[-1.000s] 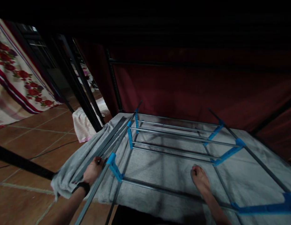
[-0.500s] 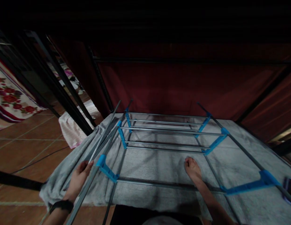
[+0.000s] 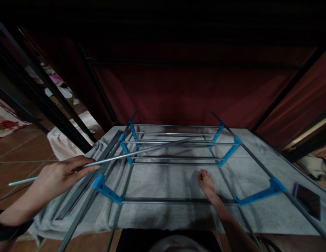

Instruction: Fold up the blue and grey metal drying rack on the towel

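My left hand (image 3: 59, 176) is closed around a thin metal tube (image 3: 144, 150), held slantwise above the left side of a rack. The tube's far end reaches over the rack's middle bars. My right hand (image 3: 206, 181) is curled closed inside the frame, over the blanket; whatever it may hold is hidden. The rack has grey side poles (image 3: 257, 159), thin crossbars (image 3: 178, 202) and blue plastic brackets (image 3: 107, 189). Another blue bracket (image 3: 261, 195) sits at the near right. More loose tubes (image 3: 90, 180) lie left of the frame.
A grey blanket (image 3: 163, 182) covers the surface under the rack. A phone (image 3: 308, 201) lies at the right. Behind hangs dark red cloth (image 3: 178, 94) with black bars. Black posts (image 3: 65, 101) and a tiled floor (image 3: 18, 150) are on the left.
My left hand has lifted the tube from beside the left pole and swung its far end rightward over the rack. My right hand stays curled inside the frame. The view has shifted right.
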### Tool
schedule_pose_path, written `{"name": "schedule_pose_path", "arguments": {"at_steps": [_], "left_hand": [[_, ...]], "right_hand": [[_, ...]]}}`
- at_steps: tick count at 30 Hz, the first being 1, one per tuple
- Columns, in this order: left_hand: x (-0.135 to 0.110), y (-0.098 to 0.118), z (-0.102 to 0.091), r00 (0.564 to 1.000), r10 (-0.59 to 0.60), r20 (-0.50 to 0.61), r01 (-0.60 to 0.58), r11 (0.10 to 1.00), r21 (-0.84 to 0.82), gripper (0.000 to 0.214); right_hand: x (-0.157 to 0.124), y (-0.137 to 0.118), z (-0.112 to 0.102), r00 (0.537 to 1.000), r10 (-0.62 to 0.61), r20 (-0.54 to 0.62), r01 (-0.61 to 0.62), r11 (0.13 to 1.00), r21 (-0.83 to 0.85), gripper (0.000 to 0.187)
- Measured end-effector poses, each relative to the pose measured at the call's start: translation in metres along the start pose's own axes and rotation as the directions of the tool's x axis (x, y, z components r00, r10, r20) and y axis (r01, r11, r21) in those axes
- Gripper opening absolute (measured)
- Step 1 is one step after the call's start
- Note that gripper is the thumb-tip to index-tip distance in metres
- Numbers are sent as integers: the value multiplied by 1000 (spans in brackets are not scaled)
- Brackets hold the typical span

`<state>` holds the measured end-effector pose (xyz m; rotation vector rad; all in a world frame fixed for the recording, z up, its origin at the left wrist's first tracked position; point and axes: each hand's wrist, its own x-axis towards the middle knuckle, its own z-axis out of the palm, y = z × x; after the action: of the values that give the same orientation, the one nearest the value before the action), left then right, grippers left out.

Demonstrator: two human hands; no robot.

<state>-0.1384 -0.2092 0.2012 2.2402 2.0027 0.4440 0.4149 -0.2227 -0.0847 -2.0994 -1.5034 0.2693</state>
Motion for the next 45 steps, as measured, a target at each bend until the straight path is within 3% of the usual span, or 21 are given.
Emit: {"name": "schedule_pose_path", "arguments": {"at_steps": [3,6,10,14,18,22,25,29,35,37,39,45], "left_hand": [[22,42,-11,980,197,21,-198,972,127,55],[40,73,-15,950,311,41,-313,934,173,51],[53,99,-22,946,321,40,-321,918,234,57],[58,134,-12,918,353,178,-384,905,184,52],[60,175,23,833,377,405,-452,886,106,40],[65,195,67,765,427,482,-492,871,10,38],[71,198,99,739,458,494,-519,854,-15,34],[77,199,140,676,498,544,-579,815,-26,31],[73,186,203,596,504,625,-662,749,26,24],[68,182,223,601,473,644,-662,746,69,29],[63,181,240,636,437,637,-629,771,99,32],[35,193,275,845,304,440,-438,866,244,36]], "right_hand": [[1,4,1,1000,-2,1,2,1000,15,20],[4,9,0,1000,-26,16,24,993,115,21],[6,18,-3,997,-60,47,47,971,234,22],[5,23,-5,994,-83,76,61,965,254,25],[-3,23,-7,990,-102,102,72,962,262,27],[-22,18,-13,982,-178,66,151,943,297,26],[-36,13,-20,968,-244,62,211,921,328,27],[-44,10,-30,963,-244,111,198,927,320,29],[-44,10,-36,954,-258,155,201,930,306,30],[-44,10,-37,945,-272,179,212,931,297,29],[-43,12,-40,934,-290,208,225,930,290,28],[-36,13,-46,944,-222,244,156,952,263,35]]}}
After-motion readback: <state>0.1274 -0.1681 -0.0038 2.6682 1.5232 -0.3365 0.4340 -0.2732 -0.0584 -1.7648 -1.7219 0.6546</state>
